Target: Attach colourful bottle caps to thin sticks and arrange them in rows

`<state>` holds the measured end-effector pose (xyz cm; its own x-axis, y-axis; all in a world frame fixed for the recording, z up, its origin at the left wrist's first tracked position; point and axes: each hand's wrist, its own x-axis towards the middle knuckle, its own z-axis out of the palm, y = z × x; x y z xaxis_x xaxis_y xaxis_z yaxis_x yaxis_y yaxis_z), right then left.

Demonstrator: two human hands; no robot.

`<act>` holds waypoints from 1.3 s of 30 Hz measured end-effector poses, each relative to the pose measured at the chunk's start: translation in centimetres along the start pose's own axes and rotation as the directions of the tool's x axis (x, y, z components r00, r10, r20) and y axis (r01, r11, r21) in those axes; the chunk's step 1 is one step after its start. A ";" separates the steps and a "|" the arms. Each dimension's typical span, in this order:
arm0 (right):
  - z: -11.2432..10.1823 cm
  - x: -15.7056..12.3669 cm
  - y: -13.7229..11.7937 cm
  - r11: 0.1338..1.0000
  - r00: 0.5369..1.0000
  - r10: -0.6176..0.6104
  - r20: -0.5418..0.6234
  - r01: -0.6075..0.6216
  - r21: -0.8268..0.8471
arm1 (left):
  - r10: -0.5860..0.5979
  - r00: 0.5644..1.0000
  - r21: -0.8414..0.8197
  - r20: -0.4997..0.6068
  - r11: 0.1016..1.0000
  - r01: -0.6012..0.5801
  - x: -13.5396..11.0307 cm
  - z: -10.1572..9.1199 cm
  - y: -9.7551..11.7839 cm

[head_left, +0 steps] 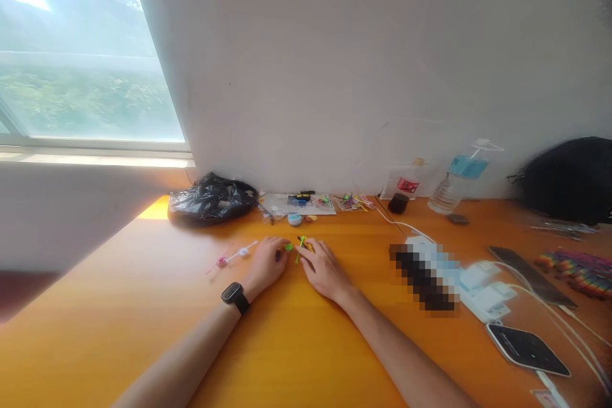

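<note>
My left hand [268, 261], with a black watch [233, 293] on its wrist, rests low over the table with its fingers curled. A small round green plastic piece [288, 247] shows at its fingertips. Close to its right, my right hand [326, 269] has its fingers closed around a thin green plastic piece [301, 250]; something yellow and black shows beside those fingers, too small to name. Left of my left hand lie a pink propeller-like piece [220, 261] and a white one [244, 252].
Along the wall lie a black plastic bag [213, 199], clear bags of small coloured parts [354, 201] and a round tin [294, 220]. At the right are a cola bottle [406, 188], a water bottle [454, 182], a white power strip [482, 299] with cables and a black device [528, 349].
</note>
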<state>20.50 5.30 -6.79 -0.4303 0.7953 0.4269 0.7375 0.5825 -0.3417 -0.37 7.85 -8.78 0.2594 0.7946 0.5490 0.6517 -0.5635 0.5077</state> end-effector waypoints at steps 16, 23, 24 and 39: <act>-0.2 0.0 0.4 0.999 0.993 0.039 -0.111 -0.038 0.014 | -0.352 0.929 0.627 0.115 0.751 0.207 0.3 -9.7 -1.9; -0.3 0.0 0.4 0.997 0.984 0.026 -0.175 -0.012 0.079 | -0.292 0.948 0.513 0.124 0.837 0.190 0.0 -8.3 -1.6; -0.3 0.0 0.3 0.993 0.982 0.026 -0.185 -0.004 0.121 | -0.257 0.964 0.422 0.073 0.883 0.204 0.1 -8.1 -1.3; -0.2 0.6 -2.1 0.301 0.928 0.288 0.238 -0.324 0.897 | 0.108 0.984 -0.283 0.141 0.957 -0.064 -1.0 -6.0 7.7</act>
<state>18.85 4.51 -5.65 -0.3107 0.9454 0.0981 -0.1059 0.0681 -0.9920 0.11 1.37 -1.49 0.4263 0.7531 0.5011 0.4055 -0.6543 0.6383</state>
